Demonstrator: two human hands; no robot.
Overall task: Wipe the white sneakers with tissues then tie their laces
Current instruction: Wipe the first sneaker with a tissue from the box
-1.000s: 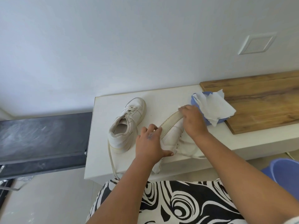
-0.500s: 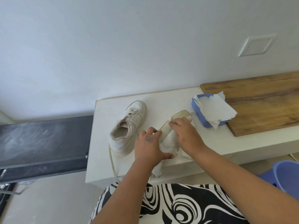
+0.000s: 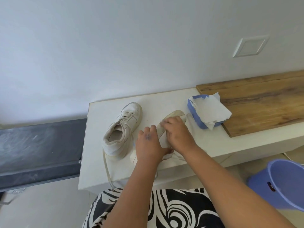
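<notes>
White counter (image 3: 148, 171) spans the frame's centre, a wooden board (image 3: 263, 102) on its right end. A blue bucket (image 3: 283, 183) stands lower right. One sneaker (image 3: 122, 130) rests upright at centre left, laces loose. The second sneaker (image 3: 174, 115) lies on its side at centre; left hand (image 3: 148, 145) grips it, right hand (image 3: 176, 133) presses on it, fingers curled, any tissue beneath hidden. Blue tissue box (image 3: 194, 111) sits just right of it.

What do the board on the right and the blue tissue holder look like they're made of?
Board: wood or wood-look laminate, matte; brown grain streaks show, but which of the two is unclear. Tissue holder: likely moulded plastic, smooth, uniformly blue, with rounded corners. White tissues: soft, crumpled paper.
</notes>
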